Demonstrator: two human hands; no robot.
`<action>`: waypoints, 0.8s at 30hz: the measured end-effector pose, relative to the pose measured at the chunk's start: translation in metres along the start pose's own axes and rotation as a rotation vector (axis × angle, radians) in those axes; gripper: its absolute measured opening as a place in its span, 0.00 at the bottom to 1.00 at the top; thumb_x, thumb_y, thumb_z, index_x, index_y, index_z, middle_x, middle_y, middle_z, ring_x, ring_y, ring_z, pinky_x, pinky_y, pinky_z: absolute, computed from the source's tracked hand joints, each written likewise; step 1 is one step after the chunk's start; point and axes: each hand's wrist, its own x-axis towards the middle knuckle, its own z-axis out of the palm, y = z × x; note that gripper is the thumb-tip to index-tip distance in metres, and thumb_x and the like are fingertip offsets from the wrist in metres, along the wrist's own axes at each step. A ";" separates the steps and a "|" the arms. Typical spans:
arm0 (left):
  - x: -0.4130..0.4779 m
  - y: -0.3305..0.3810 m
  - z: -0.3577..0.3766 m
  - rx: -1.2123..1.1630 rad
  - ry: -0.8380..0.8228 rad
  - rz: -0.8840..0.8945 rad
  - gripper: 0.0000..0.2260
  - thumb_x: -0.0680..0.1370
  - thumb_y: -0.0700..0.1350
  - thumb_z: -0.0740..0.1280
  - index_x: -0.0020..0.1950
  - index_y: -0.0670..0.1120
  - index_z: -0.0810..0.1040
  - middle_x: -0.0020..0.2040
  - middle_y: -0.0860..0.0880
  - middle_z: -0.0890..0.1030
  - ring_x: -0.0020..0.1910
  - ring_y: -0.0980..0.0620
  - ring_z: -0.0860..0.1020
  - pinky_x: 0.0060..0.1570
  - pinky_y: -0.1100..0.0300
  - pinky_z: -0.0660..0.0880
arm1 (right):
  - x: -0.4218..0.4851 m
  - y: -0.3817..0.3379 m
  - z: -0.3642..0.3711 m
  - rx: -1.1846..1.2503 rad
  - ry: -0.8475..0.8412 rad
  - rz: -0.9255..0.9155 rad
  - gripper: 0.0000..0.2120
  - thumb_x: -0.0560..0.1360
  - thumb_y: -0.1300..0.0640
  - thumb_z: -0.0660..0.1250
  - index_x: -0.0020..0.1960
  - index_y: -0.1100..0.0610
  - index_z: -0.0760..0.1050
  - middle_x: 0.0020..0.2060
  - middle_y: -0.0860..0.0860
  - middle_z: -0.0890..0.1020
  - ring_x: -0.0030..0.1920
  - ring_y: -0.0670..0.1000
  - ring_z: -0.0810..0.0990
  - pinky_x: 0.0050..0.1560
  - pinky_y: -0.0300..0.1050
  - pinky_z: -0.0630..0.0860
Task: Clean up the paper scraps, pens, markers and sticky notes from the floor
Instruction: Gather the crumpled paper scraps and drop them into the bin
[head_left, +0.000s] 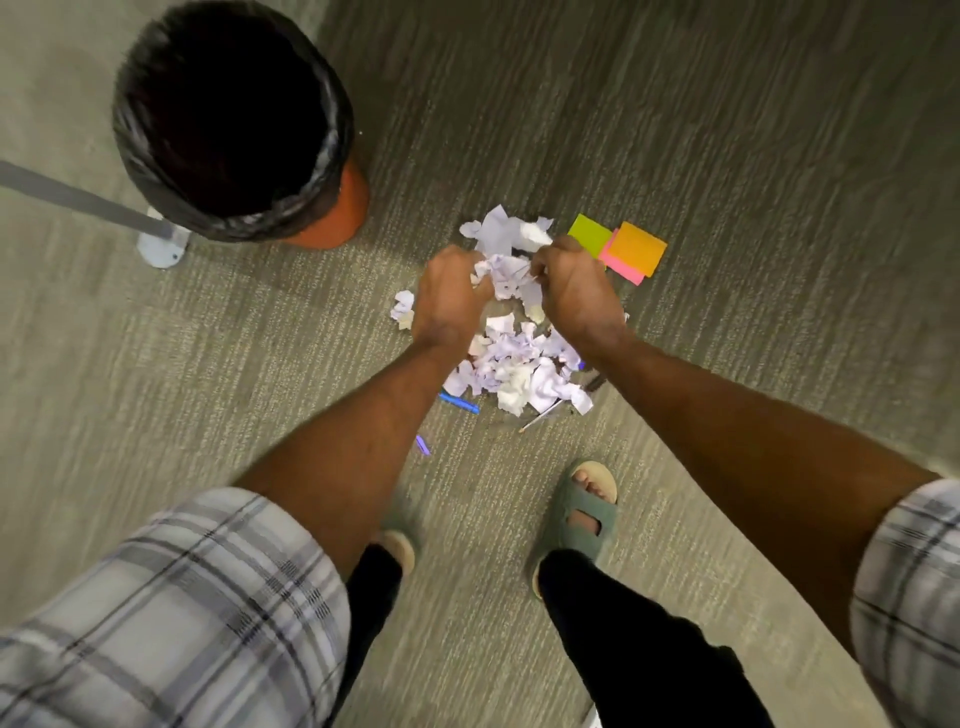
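Paper scraps (519, 364) heaped on floor (727, 130), frame centre. Left hand (448, 301) and right hand (576, 291) curled inward, fingers gripping one bundle for single lift. Sticky notes (623, 249) at 2 o'clock; lined bin (228, 119) at 10 o'clock, within reach.

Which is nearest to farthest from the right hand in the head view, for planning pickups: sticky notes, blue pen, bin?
1. Sticky notes, just beside the right hand.
2. Blue pen, toward the feet.
3. Bin, far left.
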 end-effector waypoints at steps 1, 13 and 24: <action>0.003 0.003 -0.009 -0.014 0.006 -0.015 0.15 0.78 0.45 0.71 0.64 0.45 0.81 0.59 0.45 0.80 0.57 0.46 0.79 0.55 0.55 0.75 | 0.004 -0.006 -0.010 -0.010 0.002 -0.012 0.09 0.72 0.71 0.64 0.47 0.59 0.79 0.47 0.58 0.78 0.42 0.62 0.81 0.39 0.55 0.80; 0.055 -0.037 -0.137 -0.065 0.043 0.023 0.13 0.76 0.45 0.71 0.60 0.45 0.82 0.56 0.45 0.81 0.55 0.45 0.80 0.57 0.50 0.76 | 0.064 -0.126 -0.052 -0.027 0.057 -0.075 0.08 0.74 0.68 0.65 0.49 0.58 0.78 0.49 0.57 0.78 0.44 0.63 0.82 0.42 0.55 0.81; 0.100 -0.125 -0.234 -0.037 0.095 -0.103 0.11 0.75 0.50 0.68 0.53 0.47 0.84 0.51 0.45 0.82 0.50 0.44 0.81 0.49 0.50 0.77 | 0.126 -0.252 -0.056 -0.021 0.011 -0.188 0.09 0.75 0.68 0.64 0.54 0.61 0.78 0.53 0.59 0.77 0.47 0.64 0.82 0.46 0.57 0.81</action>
